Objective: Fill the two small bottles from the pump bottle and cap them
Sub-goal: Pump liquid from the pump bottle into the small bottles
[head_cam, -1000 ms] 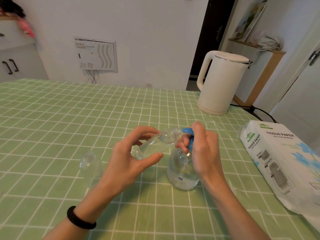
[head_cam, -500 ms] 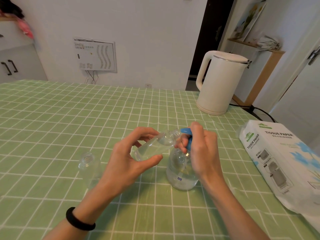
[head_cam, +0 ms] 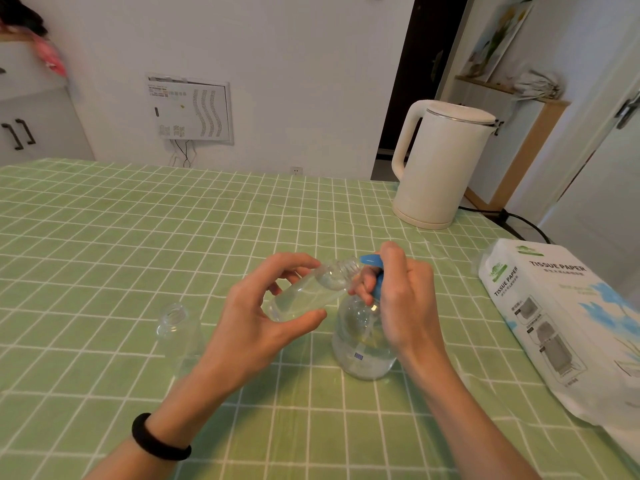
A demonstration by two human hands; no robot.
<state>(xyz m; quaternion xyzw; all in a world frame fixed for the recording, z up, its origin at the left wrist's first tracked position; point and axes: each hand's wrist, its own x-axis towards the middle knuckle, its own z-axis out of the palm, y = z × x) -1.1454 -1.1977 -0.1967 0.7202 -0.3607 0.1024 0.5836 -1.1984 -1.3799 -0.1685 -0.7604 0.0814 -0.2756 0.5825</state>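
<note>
A clear pump bottle (head_cam: 362,344) with a blue spray head (head_cam: 372,263) stands on the green checked tablecloth (head_cam: 104,237). My right hand (head_cam: 405,303) grips the blue head, fingers curled round its trigger. My left hand (head_cam: 256,320) holds a small clear bottle (head_cam: 304,292) tilted, its open threaded mouth up against the blue nozzle; liquid shows inside it. A second small clear bottle (head_cam: 178,332) stands upright and uncapped to the left of my left hand. No caps are in view.
A white electric kettle (head_cam: 440,164) stands at the table's far right with its cord running off the edge. A pack of tissue paper (head_cam: 561,323) lies along the right edge. White cupboards and a wall panel are behind the table.
Almost nothing differs: both hands keep their grips, and the tilted small bottle stays at the nozzle.
</note>
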